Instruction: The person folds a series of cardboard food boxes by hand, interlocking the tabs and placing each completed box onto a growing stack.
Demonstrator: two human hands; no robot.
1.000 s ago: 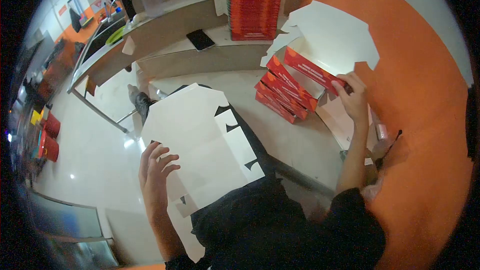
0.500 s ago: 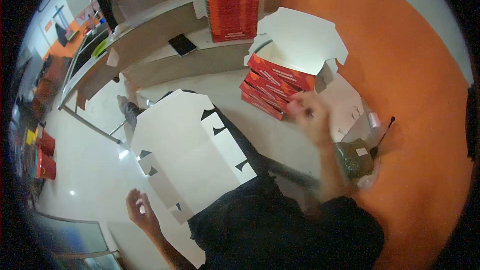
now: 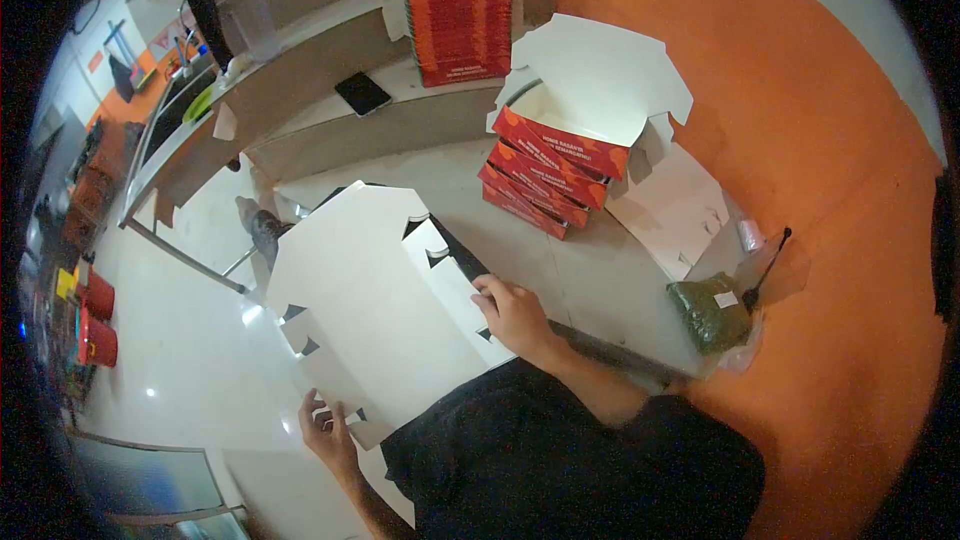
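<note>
A flat white cardboard box blank, with cut tabs along both sides, lies across my lap. My right hand is at its right side flap, fingers bent against the card and gripping that edge. At the lower left flap is my left hand, its fingers curved but apart; whether it touches the card I cannot tell. Beyond my right hand stands a stack of folded red boxes, the top one with its white lid raised.
A tall stack of red cardboard stands on the ledge beside a black phone. Near the orange wall lie another flat blank and a plastic bag of green stuff. Red buckets are at far left.
My right hand has come down from beside the red boxes to the right flap of the blank. My left hand has moved right, up to the left flap.
</note>
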